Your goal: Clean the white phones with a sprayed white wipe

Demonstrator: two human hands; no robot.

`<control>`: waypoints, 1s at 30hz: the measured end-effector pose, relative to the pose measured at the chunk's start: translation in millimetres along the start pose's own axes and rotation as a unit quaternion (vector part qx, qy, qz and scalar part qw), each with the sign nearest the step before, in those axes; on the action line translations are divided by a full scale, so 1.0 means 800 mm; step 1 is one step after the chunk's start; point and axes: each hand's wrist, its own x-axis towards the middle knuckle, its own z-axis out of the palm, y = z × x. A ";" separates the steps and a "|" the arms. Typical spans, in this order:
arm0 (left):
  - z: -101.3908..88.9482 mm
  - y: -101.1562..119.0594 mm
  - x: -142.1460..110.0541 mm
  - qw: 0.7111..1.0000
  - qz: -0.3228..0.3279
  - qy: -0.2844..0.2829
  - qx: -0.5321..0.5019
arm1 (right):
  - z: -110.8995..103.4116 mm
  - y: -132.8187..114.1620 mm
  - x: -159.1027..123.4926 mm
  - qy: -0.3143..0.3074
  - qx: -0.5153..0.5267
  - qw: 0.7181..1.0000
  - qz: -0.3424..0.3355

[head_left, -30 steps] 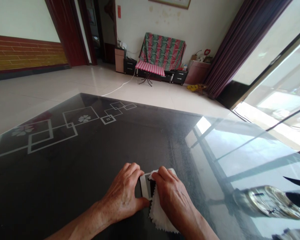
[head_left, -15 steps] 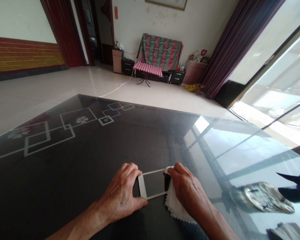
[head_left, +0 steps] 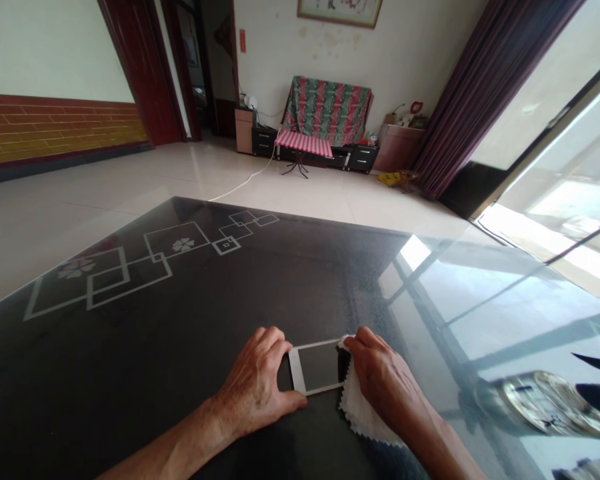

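A white-framed phone (head_left: 316, 367) lies flat, screen up, on a glossy black glass table (head_left: 180, 313). My left hand (head_left: 257, 387) rests at the phone's left end, fingers curled along its far edge and thumb against the near corner, holding it in place. My right hand (head_left: 380, 377) presses a white cloth with zigzag edges (head_left: 363, 413) onto the phone's right end; the fingers are bunched on the cloth, which spills out under the palm toward me.
A round clock face (head_left: 545, 403) lies on the table at the right, with a dark pointed thing (head_left: 597, 383) beside it. The tabletop carries a white pattern of squares and flowers (head_left: 130, 267) at the left. Beyond it: tiled floor, a covered cabinet (head_left: 327, 110), curtains and glass doors.
A second ago my right hand and the cloth covered most of the screen. They have slid to the phone's right end, baring the screen. My left hand has kept its hold.
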 end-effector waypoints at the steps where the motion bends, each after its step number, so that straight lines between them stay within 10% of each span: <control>1: 0.001 0.000 0.000 1.000 0.000 0.001 0.000 | 0.001 -0.001 0.001 -0.002 0.000 1.000 -0.004; 30: 0.003 -0.003 0.004 1.000 -0.008 -0.006 -0.007 | 0.011 -0.032 0.010 -0.023 0.027 0.998 -0.054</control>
